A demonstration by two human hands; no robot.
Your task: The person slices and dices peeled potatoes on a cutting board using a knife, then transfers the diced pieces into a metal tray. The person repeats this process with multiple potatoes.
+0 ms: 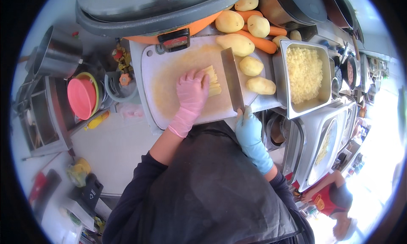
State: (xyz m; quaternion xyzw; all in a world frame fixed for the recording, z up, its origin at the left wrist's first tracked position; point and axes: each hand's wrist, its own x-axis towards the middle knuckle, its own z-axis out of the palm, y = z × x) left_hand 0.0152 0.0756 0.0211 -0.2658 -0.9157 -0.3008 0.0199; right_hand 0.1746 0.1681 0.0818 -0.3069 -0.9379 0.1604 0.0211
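My left hand (192, 90), in a pink glove, presses down over cut potato strips (215, 86) on a white cutting board (171, 108). Its fingers hide part of the strips. My right hand (248, 127), in a blue glove, grips a cleaver (232, 80) by its handle. The broad blade stands to the right of the strips, apart from them, and points away from me. Peeled whole potatoes (251, 66) lie just right of the blade. A steel pan (281, 77) of diced potato (304, 75) stands farther right.
A large lidded orange cooker (203, 22) overhangs the board's far edge. Carrots (265, 44) lie among more potatoes behind the board. To the left are a gas valve (125, 79) and a pink basin (81, 98). Another person (334, 198) is at the lower right.
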